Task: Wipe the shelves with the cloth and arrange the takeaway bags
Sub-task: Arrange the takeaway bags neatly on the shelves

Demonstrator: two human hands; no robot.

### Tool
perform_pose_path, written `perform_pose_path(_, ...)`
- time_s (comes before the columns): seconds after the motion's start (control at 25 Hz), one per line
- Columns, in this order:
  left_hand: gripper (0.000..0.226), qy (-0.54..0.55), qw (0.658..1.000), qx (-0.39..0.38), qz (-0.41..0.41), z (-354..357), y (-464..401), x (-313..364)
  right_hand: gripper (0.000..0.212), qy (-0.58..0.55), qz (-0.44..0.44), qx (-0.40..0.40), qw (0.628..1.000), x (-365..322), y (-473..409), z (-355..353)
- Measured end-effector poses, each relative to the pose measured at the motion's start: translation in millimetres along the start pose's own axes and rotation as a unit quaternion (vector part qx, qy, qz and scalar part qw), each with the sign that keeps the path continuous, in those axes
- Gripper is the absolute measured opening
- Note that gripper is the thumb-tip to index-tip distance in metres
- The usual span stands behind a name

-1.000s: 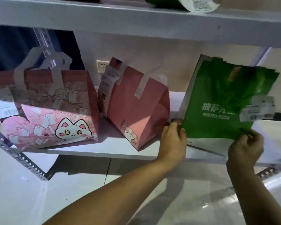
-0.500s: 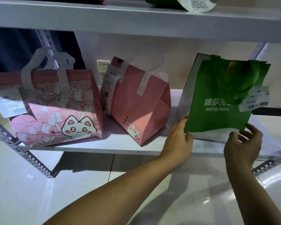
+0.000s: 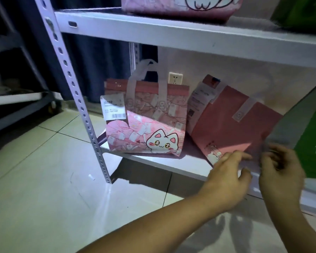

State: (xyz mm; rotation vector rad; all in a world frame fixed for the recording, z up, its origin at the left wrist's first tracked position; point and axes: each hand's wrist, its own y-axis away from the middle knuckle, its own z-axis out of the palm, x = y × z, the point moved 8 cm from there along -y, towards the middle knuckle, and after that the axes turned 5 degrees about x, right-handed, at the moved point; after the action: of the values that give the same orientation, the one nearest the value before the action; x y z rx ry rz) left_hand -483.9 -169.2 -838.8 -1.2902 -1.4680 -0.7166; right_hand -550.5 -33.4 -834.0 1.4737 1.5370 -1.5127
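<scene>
Gleaming tiled floor point(image 3: 44, 179) beneath white shelf point(image 3: 153, 159)

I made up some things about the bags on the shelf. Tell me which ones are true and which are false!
1. The cat bag stands upright. True.
2. A white label hangs on the cat bag. True.
3. The plain pink bag lies on the floor. False: it sits tilted on the shelf.
4. The green bag is left of the cat bag. False: it is at the far right.
5. The left hand grips the cat bag. False: it is near the plain pink bag's corner.
</scene>
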Motion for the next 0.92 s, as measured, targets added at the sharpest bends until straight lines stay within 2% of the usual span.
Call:
perform_pose_path(0.4,0.028,0.024,0.992,0.115,-0.051,-138.2,28.9,-51.8,0.023,-0.031,-0.032,-0.131,0.990,-44.7,31.4,111.3)
perform_pose_path(0.72,0.029,0.010,0.987,0.142,-0.071,-163.9,44.3,-80.0,0.023,-0.037,-0.015,-0.184,0.982,-31.3,61.0,140.5)
perform_pose_path(0.84,0.029,0.004,0.988,0.140,-0.069,-168.2,48.1,-85.1,0.019,-0.020,0.002,-0.131,0.991,-19.2,65.7,130.7)
perform_pose_path(0.92,0.027,-0.008,0.989,0.128,-0.073,-162.2,51.9,-93.3,0.019,0.004,0.005,-0.020,1.000,-13.3,53.9,100.9)
